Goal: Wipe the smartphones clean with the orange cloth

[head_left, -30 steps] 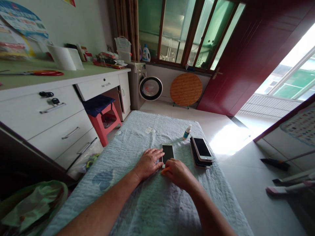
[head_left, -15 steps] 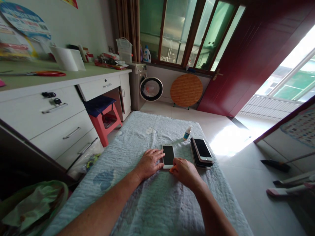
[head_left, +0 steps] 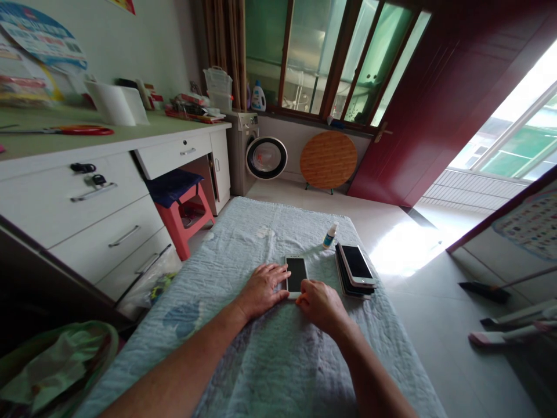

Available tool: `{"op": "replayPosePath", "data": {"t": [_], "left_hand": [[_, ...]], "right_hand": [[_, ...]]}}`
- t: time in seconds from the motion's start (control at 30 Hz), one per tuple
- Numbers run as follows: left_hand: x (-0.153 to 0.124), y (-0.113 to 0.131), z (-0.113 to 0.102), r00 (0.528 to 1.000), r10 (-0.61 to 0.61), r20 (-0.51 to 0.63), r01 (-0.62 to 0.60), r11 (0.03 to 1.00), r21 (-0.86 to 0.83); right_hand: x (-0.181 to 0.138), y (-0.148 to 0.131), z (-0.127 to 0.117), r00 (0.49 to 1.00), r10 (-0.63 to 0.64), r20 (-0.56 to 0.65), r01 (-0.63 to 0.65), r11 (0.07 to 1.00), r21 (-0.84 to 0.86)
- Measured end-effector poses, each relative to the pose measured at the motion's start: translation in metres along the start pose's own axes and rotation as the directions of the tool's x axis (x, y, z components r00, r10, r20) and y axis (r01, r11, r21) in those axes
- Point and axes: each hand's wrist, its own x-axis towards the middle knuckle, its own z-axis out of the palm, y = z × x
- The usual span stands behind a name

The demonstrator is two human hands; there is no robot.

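Observation:
A white-framed phone [head_left: 296, 271] with a dark screen lies face up on the quilted cover [head_left: 278, 360]. My left hand [head_left: 263, 289] is open and flat beside it, its fingertips touching the left edge and the thumb near the lower left corner. Over the phone's lower right part, my right hand [head_left: 321, 303] is closed, fingers curled around a small orange piece [head_left: 299, 300] that is mostly hidden. To the right sits a stack of several phones [head_left: 355, 264], a white one on top. Behind them stands a small spray bottle [head_left: 329, 235] with a white cap.
A white desk [head_left: 100, 203] runs along the left, with scissors [head_left: 82, 130] and a paper roll [head_left: 115, 104] on it. Under it is a pink stool [head_left: 185, 223]. Farther back are a washing machine [head_left: 242, 151] with its door open, a folded round table [head_left: 328, 159] and a red door [head_left: 418, 110].
My right hand has shifted slightly to the left along the phone's lower edge. The left hand stays in place on the phone; the whole view has moved a little.

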Motion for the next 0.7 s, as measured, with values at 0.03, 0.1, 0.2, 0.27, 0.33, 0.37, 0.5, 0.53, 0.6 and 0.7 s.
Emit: {"op": "replayPosePath", "data": {"t": [0.03, 0.1, 0.2, 0.27, 0.33, 0.37, 0.5, 0.53, 0.6, 0.7], "left_hand": [[0.0000, -0.0003, 0.0003, 1.000, 0.004, -0.003, -0.004, 1.000, -0.001], [-0.0002, -0.0004, 0.0004, 1.000, 0.005, -0.004, -0.005, 1.000, -0.005], [-0.0005, 0.0003, -0.0006, 1.000, 0.000, -0.001, 0.000, 1.000, -0.013], [-0.0007, 0.0007, -0.0012, 1.000, 0.004, -0.005, -0.005, 1.000, -0.018], [-0.0010, 0.0011, -0.0015, 1.000, 0.007, -0.011, -0.007, 1.000, -0.017], [-0.0011, 0.0013, -0.0015, 1.000, 0.005, -0.012, -0.005, 1.000, -0.014], [-0.0013, 0.0020, -0.0013, 1.000, -0.009, -0.004, 0.009, 1.000, -0.002], [-0.0013, 0.0021, -0.0013, 1.000, -0.010, -0.003, 0.010, 1.000, -0.001], [-0.0011, 0.0021, -0.0013, 1.000, -0.008, -0.003, 0.008, 1.000, -0.002], [-0.0009, 0.0018, -0.0017, 1.000, -0.003, 0.004, 0.003, 1.000, -0.003]], "right_hand": [[0.0000, -0.0006, 0.0002, 1.000, -0.002, -0.005, 0.002, 1.000, 0.002], [-0.0001, -0.0016, 0.0003, 1.000, -0.008, -0.011, 0.008, 1.000, 0.000], [-0.0003, -0.0025, -0.0003, 1.000, -0.007, -0.006, 0.007, 1.000, -0.004], [-0.0005, -0.0022, -0.0012, 1.000, -0.001, 0.008, 0.001, 1.000, 0.004], [-0.0005, -0.0010, -0.0020, 1.000, -0.007, 0.022, 0.006, 1.000, 0.021], [-0.0005, -0.0002, -0.0023, 1.000, -0.014, 0.027, 0.013, 0.999, 0.033], [-0.0005, 0.0033, -0.0025, 0.999, -0.040, 0.033, 0.037, 0.995, 0.093], [-0.0005, 0.0037, -0.0024, 0.999, -0.040, 0.033, 0.036, 0.994, 0.106], [-0.0004, 0.0040, -0.0020, 0.999, -0.037, 0.030, 0.033, 0.991, 0.128], [-0.0003, 0.0035, -0.0020, 0.999, -0.040, 0.025, 0.036, 0.988, 0.153]]}}
